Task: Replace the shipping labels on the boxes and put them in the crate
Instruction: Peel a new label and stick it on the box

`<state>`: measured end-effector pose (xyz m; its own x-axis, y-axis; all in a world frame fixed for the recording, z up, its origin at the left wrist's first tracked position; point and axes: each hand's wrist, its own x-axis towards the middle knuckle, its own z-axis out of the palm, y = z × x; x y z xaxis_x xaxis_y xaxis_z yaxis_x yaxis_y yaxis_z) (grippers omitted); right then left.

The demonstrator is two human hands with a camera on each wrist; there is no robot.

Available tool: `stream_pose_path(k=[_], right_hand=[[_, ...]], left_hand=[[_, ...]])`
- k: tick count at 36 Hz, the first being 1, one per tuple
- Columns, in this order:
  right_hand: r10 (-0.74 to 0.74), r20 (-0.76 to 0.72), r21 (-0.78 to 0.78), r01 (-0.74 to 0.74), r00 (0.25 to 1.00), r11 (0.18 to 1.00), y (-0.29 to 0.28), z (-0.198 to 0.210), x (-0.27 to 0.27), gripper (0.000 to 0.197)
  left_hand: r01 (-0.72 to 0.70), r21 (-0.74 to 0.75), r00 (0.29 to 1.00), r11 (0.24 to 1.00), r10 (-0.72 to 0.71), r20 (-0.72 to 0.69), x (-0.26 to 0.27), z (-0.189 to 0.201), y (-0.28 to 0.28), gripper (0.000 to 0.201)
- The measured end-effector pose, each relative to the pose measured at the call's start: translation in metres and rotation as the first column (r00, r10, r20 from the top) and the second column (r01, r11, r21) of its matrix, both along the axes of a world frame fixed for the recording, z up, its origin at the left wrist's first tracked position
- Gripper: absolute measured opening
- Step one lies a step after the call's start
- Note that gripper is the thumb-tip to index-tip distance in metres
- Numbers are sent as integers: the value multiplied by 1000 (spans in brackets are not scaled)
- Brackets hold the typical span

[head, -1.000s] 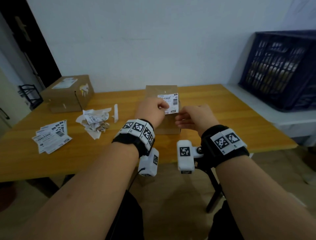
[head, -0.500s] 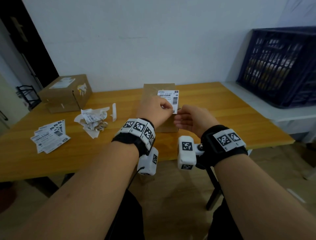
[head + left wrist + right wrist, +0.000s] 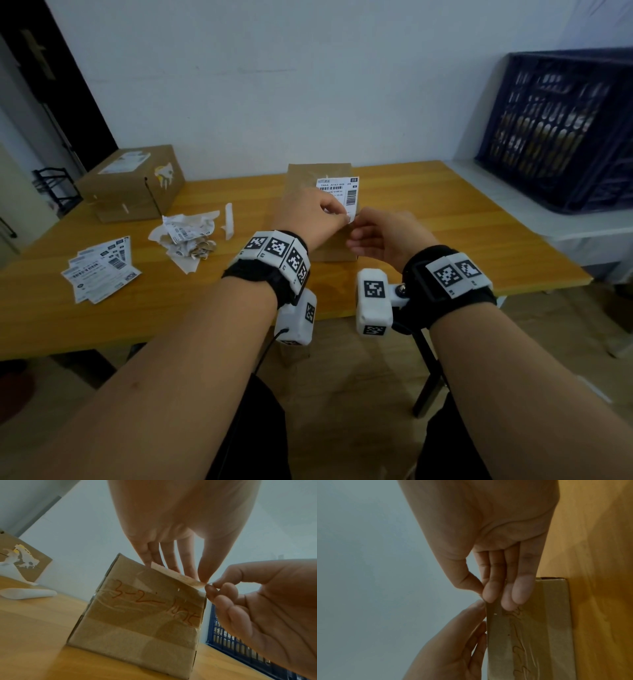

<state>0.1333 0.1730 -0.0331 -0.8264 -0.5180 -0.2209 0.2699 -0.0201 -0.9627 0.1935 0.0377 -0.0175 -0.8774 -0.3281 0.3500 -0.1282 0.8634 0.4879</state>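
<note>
Label (image 3: 337, 193) lifted higher off box (image 3: 142, 616) marked "3-2"; both hands pinching it.

Your two forearms reach forward side by side, each wrist wrapped in a black band with white marker blocks. Your left hand (image 3: 310, 219) is palm down, its fingers (image 3: 169, 555) stretched out close together and the thumb tip meeting them in a pinch on the label (image 3: 339, 192). Your right hand (image 3: 383, 236) sits just beside it, nearly touching, turned on its side with the fingers (image 3: 223, 595) curled inward and thumb and forefinger pinching the label's near corner.
</note>
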Motion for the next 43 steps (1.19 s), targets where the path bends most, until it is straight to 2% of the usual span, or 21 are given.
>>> stream_pose_path(k=[16, 36, 43], right_hand=[[14, -7, -36, -14, 1000, 999, -1, 1, 0, 13], [29, -39, -41, -31, 999, 999, 0, -1, -3, 7], [37, -37, -59, -39, 999, 998, 0, -2, -4, 12]], left_hand=[[6, 35, 1000, 999, -5, -2, -2, 0, -2, 10], [11, -3, 1000, 1000, -11, 26, -3, -1, -6, 12], [21, 3, 999, 1000, -21, 30, -2, 0, -5, 12]])
